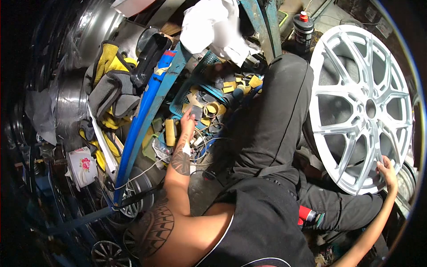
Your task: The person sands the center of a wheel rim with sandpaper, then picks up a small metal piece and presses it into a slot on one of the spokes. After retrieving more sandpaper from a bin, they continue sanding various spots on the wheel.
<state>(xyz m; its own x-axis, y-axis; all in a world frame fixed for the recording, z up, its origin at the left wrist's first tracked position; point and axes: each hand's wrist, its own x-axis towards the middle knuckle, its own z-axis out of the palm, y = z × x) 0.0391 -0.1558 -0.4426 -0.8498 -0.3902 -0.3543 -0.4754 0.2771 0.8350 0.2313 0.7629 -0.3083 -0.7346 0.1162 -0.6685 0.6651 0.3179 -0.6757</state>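
Note:
My left hand (188,121) reaches to the near side of a teal plastic basket (177,107). Its fingers pinch a small dark grey piece that looks like sandpaper (195,111). A roll of tape (211,110) and several yellow sponge blocks (170,132) lie around that hand. On my right, a silver multi-spoke alloy wheel (327,91) leans upright with its face toward me. My right hand (388,172) grips the lower part of this wheel, thumb against a spoke near the rim; some of the fingers are hidden.
A blue metal frame leg (141,129) slants up between the basket and yellow-grey cloths (114,89). Behind my knee stands a black bottle with a red cap (303,32). White crumpled material (209,29) hangs over the basket. A cable (149,174) runs near my left forearm.

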